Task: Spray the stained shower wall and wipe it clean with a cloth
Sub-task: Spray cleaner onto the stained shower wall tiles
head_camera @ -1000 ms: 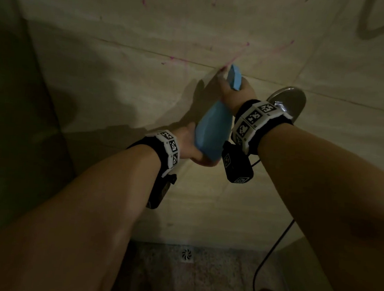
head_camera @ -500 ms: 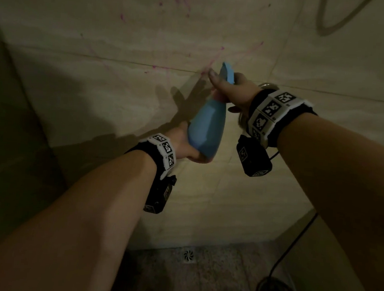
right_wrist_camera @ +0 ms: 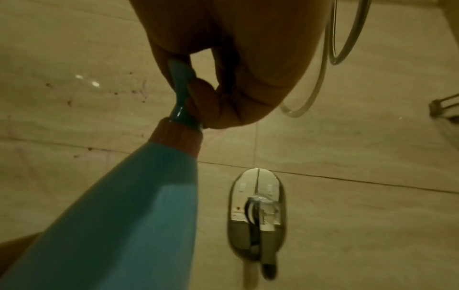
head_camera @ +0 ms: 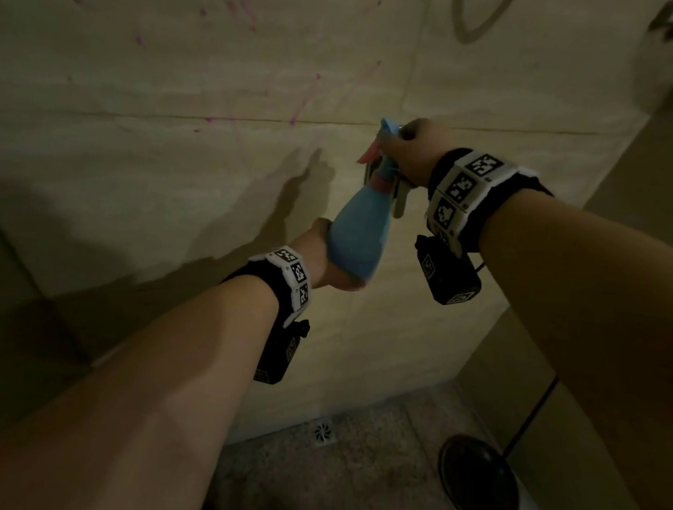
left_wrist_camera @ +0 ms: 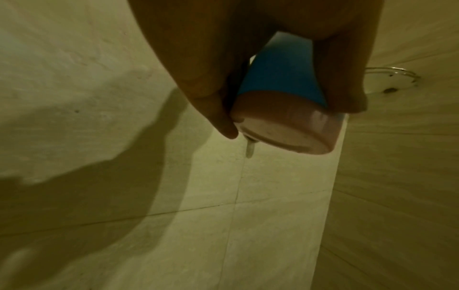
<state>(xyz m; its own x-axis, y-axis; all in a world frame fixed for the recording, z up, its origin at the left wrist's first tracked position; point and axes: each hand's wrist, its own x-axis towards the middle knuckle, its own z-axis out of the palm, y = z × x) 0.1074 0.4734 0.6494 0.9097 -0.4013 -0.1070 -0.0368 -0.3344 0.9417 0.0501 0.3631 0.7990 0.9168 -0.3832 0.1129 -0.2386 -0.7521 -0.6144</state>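
Observation:
A blue spray bottle (head_camera: 359,236) with a pink collar is held up in front of the beige tiled shower wall (head_camera: 132,147). My left hand (head_camera: 322,257) grips its base; in the left wrist view the fingers wrap the blue bottle (left_wrist_camera: 280,74) above its pink bottom. My right hand (head_camera: 409,151) is curled round the spray head, and the right wrist view shows the fingers (right_wrist_camera: 206,94) on the neck of the bottle (right_wrist_camera: 119,215). Pink stains (head_camera: 242,10) speckle the wall up and to the left of the nozzle. No cloth is in view.
A chrome tap fitting (right_wrist_camera: 257,213) sits on the wall just right of the bottle. A shower hose (head_camera: 473,26) loops at the upper right. On the speckled floor (head_camera: 347,479) lie a drain (head_camera: 323,432) and a dark round object (head_camera: 478,478) with a cable.
The view has shifted, so both hands and the bottle sit further right and lower in the picture. The right hand has closed more tightly round the spray head.

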